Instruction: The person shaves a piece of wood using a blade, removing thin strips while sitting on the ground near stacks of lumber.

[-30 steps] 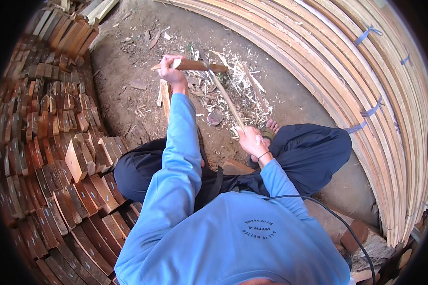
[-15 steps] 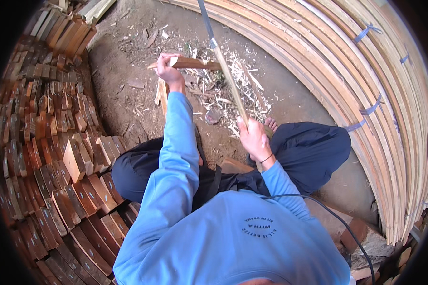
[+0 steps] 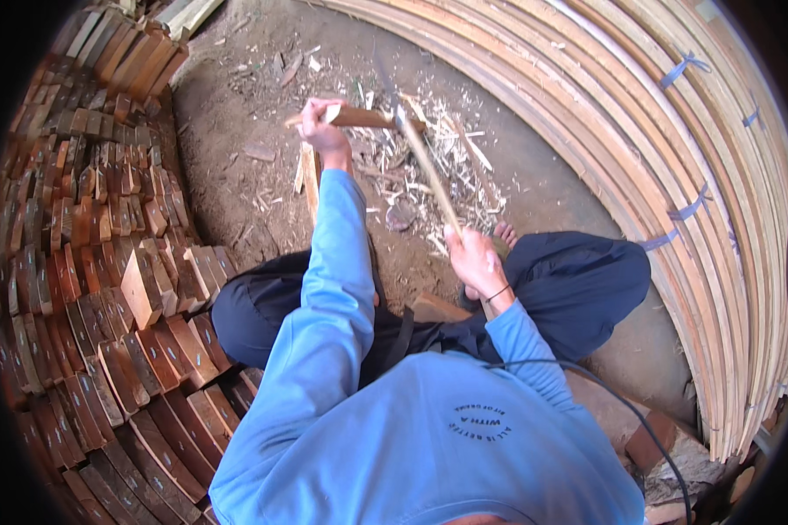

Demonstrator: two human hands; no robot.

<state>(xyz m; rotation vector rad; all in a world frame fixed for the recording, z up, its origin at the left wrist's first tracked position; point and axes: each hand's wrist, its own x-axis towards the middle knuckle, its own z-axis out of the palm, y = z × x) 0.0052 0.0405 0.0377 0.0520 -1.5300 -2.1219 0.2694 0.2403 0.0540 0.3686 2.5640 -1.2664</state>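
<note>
Seated person in a blue sleeve, viewed from above, legs crossed on a dirt floor (image 3: 236, 184). The right hand (image 3: 474, 260), nearest the body, is clenched around the lower end of a long tool handle (image 3: 429, 179); the handle runs up and away from this hand toward the left hand, and its blade (image 3: 387, 83) is blurred. The left hand (image 3: 324, 131), at full reach beyond the right hand, grasps a short wooden stick (image 3: 359, 116) held roughly level; the stick juts out on both sides of the fist, and the handle crosses it just to the right of the left hand. Pale shavings (image 3: 429, 175) litter the floor under and between the two hands. Stacked wood blocks (image 3: 105, 289) lie left of the left arm; bundled curved slats (image 3: 674, 157) arc right of the right hand.
</note>
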